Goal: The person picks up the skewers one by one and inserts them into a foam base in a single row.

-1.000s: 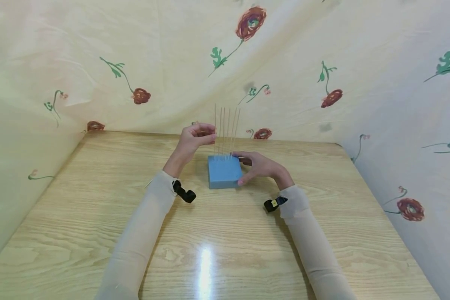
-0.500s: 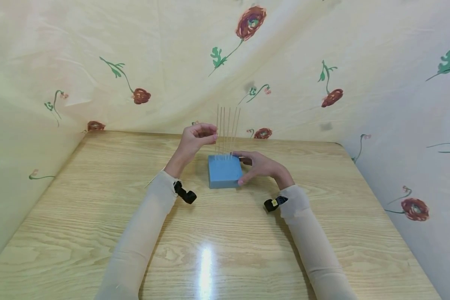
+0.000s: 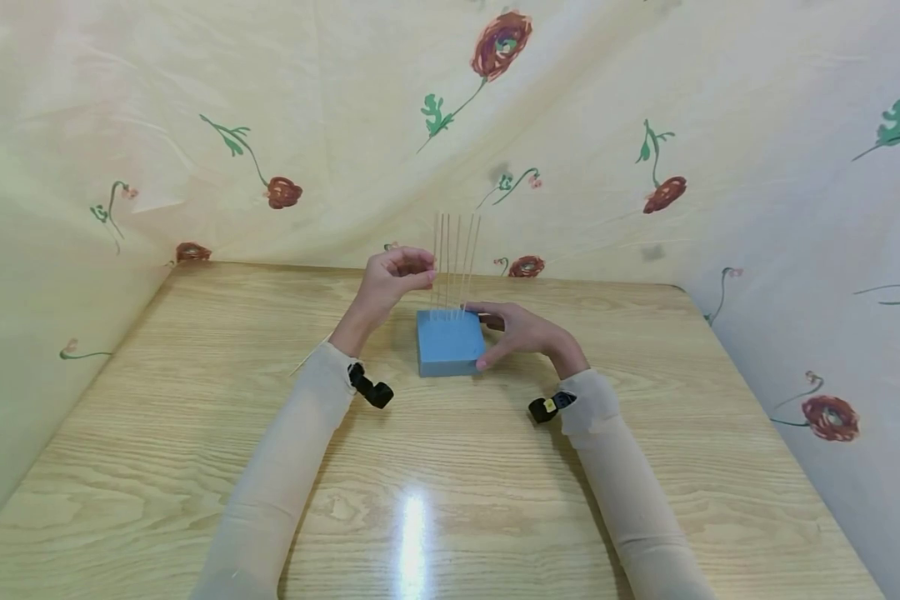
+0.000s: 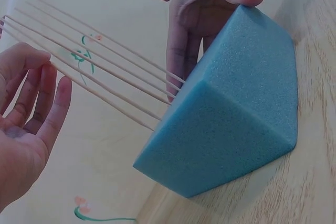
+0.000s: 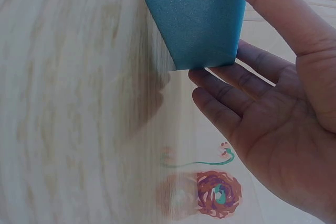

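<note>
A blue foam block [image 3: 450,342] lies on the table. Several thin wooden skewers [image 4: 123,77] stand in a row in its top face, along the far edge. My left hand [image 3: 390,279] pinches the leftmost skewer [image 4: 113,103] between thumb and fingertips, partway up its length, while the other fingers stay loosely bent. On the block's right side, my right hand [image 3: 521,329] holds it, thumb at the near corner and fingers [image 5: 223,93] against the side and far corner. How deep the skewers go into the foam is hidden.
One loose skewer [image 3: 307,357] lies on the wooden table [image 3: 450,467], partly covered by the left sleeve. Flower-patterned cloth [image 3: 360,125] hangs behind the table and along both sides. Small black cameras [image 3: 371,387] are strapped to the wrists.
The leftmost skewer has shifted slightly right, and its tip now stands a little lower. My left hand has moved slightly right with it. My right hand and the block look unchanged.
</note>
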Available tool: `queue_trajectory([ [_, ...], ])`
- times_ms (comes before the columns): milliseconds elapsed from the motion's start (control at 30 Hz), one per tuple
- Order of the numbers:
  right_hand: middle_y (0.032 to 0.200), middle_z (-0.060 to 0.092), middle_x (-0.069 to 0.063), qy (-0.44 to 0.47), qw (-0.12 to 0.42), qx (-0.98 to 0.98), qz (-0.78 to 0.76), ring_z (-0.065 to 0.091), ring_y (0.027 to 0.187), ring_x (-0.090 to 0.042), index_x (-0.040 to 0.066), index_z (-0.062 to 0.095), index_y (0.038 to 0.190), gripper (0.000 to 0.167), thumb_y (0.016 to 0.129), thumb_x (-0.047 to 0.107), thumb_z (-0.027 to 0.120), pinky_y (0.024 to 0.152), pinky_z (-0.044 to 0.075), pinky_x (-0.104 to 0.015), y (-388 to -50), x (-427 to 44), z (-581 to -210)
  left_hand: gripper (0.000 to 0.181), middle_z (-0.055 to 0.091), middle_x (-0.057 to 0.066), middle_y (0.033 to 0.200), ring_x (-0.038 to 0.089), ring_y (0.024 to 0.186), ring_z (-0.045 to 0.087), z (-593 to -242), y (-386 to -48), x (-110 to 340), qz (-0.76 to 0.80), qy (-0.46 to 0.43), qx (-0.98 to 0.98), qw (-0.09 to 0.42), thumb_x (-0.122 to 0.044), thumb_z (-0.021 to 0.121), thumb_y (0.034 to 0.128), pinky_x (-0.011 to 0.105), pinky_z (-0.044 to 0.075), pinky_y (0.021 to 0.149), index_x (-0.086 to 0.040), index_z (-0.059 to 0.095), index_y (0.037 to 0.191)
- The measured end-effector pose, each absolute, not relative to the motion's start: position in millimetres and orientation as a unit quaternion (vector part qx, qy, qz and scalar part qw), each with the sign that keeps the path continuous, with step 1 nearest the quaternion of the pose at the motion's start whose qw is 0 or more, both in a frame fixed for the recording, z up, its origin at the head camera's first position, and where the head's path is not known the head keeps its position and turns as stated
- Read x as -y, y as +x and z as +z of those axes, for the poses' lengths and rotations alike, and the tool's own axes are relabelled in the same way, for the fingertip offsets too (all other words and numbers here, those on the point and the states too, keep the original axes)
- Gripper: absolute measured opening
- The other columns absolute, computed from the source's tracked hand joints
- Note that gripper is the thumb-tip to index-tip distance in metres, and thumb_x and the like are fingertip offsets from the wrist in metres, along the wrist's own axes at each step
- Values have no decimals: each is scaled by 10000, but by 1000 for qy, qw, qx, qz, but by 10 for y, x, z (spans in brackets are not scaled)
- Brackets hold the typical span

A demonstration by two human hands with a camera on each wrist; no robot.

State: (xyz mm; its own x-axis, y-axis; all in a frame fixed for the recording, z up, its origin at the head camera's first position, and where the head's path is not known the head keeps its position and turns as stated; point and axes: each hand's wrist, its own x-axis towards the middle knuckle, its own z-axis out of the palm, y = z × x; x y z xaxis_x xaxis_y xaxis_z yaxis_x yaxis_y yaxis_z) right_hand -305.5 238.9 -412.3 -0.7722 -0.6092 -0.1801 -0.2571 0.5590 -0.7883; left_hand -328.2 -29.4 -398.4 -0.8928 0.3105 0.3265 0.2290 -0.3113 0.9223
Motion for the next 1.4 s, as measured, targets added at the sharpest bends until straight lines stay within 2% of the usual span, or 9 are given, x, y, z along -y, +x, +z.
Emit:
queue_trajectory([
  [200,1654,322,-144,-254,223,-854,-394,331,1514,-386,80,332,1591,1046,743,203,931,1244,285,-536,-3057,-2390,-4119,169,726,-14,919,254,850,673,-3987,-3280,293,776,234,-585,23,86,685,912,278,625,764,53,697,1078],
  [433,1652,327,-140,-255,222,-856,-392,336,1513,-380,83,336,1590,1051,736,209,936,1244,289,-528,-3068,-2392,-4129,196,725,-17,911,142,806,674,-3989,-3271,294,779,234,-581,26,93,677,915,256,620,750,-66,732,1014],
  [700,1652,327,-143,-253,219,-857,-392,332,1514,-385,84,340,1589,1045,737,202,935,1246,285,-528,-3069,-2393,-4128,161,724,-20,906,153,801,674,-3984,-3269,295,776,234,-585,22,91,679,914,245,618,741,14,710,1053],
  [900,1655,321,-142,-252,222,-855,-396,328,1515,-390,87,337,1590,1044,739,194,933,1247,282,-528,-3053,-2389,-4111,167,724,-22,907,132,800,674,-3994,-3276,293,770,236,-592,21,78,685,914,325,631,780,-37,728,1026],
  [1000,1657,317,-137,-252,225,-853,-398,324,1517,-388,90,334,1592,1050,737,194,934,1249,279,-526,-3055,-2391,-4114,153,724,-24,910,133,803,675,-4007,-3285,295,769,236,-594,21,70,685,918,362,631,802,58,696,1070],
  [1100,1658,316,-134,-252,227,-852,-400,320,1519,-387,90,332,1593,1056,733,196,937,1250,277,-528,-3062,-2395,-4123,259,721,-32,910,128,803,673,-4019,-3296,299,764,236,-600,19,64,681,925,374,630,813,178,613,1147],
  [1200,1658,315,-135,-252,226,-851,-401,318,1520,-390,86,331,1593,1062,729,198,939,1249,277,-531,-3067,-2399,-4128,321,717,-38,910,122,803,670,-4023,-3302,299,762,234,-603,18,59,680,929,356,630,809,218,565,1183],
  [1333,1657,318,-139,-251,225,-851,-402,321,1517,-395,80,332,1592,1060,730,191,939,1248,278,-533,-3070,-2399,-4129,282,716,-31,904,121,799,667,-4021,-3295,296,766,233,-598,19,63,684,924,285,625,770,196,593,1155],
  [1400,1656,319,-141,-251,225,-852,-401,324,1515,-396,81,332,1592,1056,733,186,937,1247,281,-532,-3069,-2398,-4129,192,715,-26,901,124,796,665,-4023,-3294,297,768,232,-596,20,65,689,920,267,622,758,128,653,1098],
])
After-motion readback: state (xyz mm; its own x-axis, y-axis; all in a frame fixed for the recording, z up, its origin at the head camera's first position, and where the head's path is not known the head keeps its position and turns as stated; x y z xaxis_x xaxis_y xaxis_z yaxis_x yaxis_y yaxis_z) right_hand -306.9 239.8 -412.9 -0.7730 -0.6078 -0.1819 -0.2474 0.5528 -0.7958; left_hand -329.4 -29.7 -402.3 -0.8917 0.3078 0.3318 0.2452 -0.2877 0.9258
